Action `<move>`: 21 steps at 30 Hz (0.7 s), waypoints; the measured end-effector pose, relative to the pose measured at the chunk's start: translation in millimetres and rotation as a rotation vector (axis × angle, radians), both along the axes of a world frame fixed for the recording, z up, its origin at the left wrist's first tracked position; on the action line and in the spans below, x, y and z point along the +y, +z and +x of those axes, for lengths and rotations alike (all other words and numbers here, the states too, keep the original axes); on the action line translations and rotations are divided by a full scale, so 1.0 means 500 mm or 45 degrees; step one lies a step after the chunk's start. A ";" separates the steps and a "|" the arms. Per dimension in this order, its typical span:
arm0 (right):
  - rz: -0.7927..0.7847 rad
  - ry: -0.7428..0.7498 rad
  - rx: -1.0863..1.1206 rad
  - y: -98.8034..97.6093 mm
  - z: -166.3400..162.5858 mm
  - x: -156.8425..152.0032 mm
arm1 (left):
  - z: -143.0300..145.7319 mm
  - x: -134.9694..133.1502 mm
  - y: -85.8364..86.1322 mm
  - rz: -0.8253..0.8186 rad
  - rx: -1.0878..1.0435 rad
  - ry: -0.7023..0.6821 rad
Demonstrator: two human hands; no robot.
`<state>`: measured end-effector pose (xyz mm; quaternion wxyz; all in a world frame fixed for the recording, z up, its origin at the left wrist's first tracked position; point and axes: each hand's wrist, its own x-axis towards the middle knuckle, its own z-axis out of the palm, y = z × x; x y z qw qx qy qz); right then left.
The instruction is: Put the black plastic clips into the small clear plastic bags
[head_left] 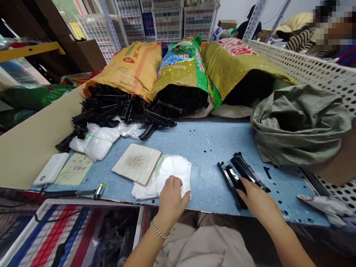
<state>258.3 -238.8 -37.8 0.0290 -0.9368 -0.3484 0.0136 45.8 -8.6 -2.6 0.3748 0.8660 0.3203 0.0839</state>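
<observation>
My left hand rests palm down on a stack of thin white bags tied with a green band, at the near edge of the blue table; its fingers lie together over the top bag. My right hand reaches over a few long black plastic parts lying side by side, its fingers curled onto their near ends. A beige square card with a heap of tiny metal pieces lies left of the bags.
Three woven sacks lie on their sides at the back, black parts spilling from them. An olive sack slumps at the right. A white power bank, paper note and another bag bundle sit left. A person sits beyond the perforated divider.
</observation>
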 end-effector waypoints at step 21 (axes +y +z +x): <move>1.277 -0.217 2.317 0.071 -0.160 0.227 | 0.033 0.066 -0.057 -0.678 -0.401 0.317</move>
